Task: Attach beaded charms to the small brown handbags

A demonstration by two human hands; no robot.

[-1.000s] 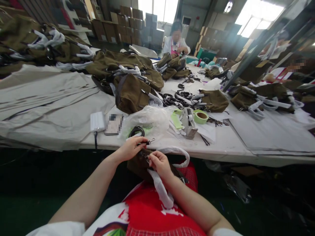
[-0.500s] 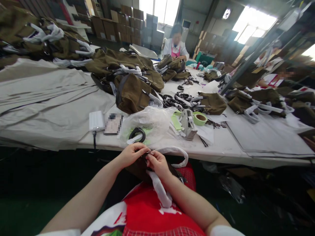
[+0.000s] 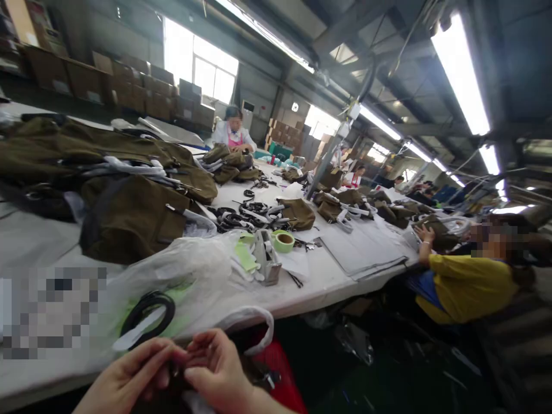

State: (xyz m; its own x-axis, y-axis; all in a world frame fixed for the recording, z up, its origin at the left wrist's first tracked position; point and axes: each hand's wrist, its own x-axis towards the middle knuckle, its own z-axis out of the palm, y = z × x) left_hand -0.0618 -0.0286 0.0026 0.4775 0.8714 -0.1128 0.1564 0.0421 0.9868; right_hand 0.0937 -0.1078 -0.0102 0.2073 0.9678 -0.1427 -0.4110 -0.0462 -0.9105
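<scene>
At the bottom of the head view my left hand (image 3: 133, 371) is closed, thumb and fingers pressed together in a pinch. My right hand (image 3: 222, 371) meets it with curled fingers, thumb toward the left fingertips. What they pinch between them is mostly hidden; only a tiny metallic glint shows. Beneath both hands lies a dark olive bag (image 3: 250, 368), largely covered by them. Its handle, wrapped in white (image 3: 265, 328), arches up beside my right hand. A coiled black strap (image 3: 166, 307) with a white tag rests on plastic just beyond my left hand.
Olive bags (image 3: 133, 215) are heaped at the left of the white table (image 3: 310, 296). A tape dispenser (image 3: 265, 261), a green tape roll (image 3: 283, 241) and black straps (image 3: 245, 215) lie mid-table. A person in yellow (image 3: 470, 282) sits at right; another (image 3: 233, 135) works across the table.
The view has swung right and up, bringing in the yellow-clad person and ceiling lights. My hands now appear lower and further left, still together over the bag.
</scene>
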